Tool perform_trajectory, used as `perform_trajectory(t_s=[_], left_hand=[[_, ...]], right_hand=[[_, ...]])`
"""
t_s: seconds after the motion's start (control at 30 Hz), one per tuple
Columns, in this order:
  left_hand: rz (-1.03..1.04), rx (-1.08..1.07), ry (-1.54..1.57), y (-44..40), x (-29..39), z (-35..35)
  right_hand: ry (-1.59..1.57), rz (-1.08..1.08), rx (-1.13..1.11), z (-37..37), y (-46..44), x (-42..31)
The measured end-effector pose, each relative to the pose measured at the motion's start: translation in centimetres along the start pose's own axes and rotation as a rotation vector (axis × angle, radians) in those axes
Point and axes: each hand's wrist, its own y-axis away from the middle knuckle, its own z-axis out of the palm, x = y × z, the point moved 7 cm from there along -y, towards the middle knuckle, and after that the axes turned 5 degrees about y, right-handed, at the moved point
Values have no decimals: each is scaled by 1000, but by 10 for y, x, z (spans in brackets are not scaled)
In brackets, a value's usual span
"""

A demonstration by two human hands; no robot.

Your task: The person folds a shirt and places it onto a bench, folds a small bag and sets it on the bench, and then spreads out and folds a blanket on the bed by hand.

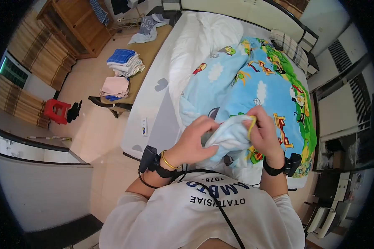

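Observation:
My left hand (194, 142) is curled around the left side of a bunched piece of light blue cloth (230, 135), its thumb and fingers pressing on the fabric. On the cloth's right side, my right hand (262, 130) pinches a yellow edging or band between thumb and fingers. The bunched cloth lies above the near edge of the bed, in front of my chest. Just beyond it spreads a blue and green blanket (237, 93) with cartoon figures. Whether the cloth is joined to that blanket I cannot tell.
A white quilt (187, 54) lies along the bed's left part, with a checked pillow (289, 45) at the far right. On a bench (153, 56) to the left are folded clothes (126, 62). A red stool (57, 111) stands on the floor.

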Motion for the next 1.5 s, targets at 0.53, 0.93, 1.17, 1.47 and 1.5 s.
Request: perform_trajectory(t_s=[0.53,0.93,1.17,1.47,1.5], left_hand=[[-317,171,507,-19,-25,-17],[-82,706,449,-7,18,-119],[-21,854,285,15,26,-184],[-30,933,549,72,1,-260],[-39,912,621,70,-2,-258]], right_hand=[[-513,81,-290,58,-5,57],[-237,19,-54,59,21,85],[-100,-80,236,53,43,69],[362,-25,502,-89,83,91],[344,44,517,-97,83,98]])
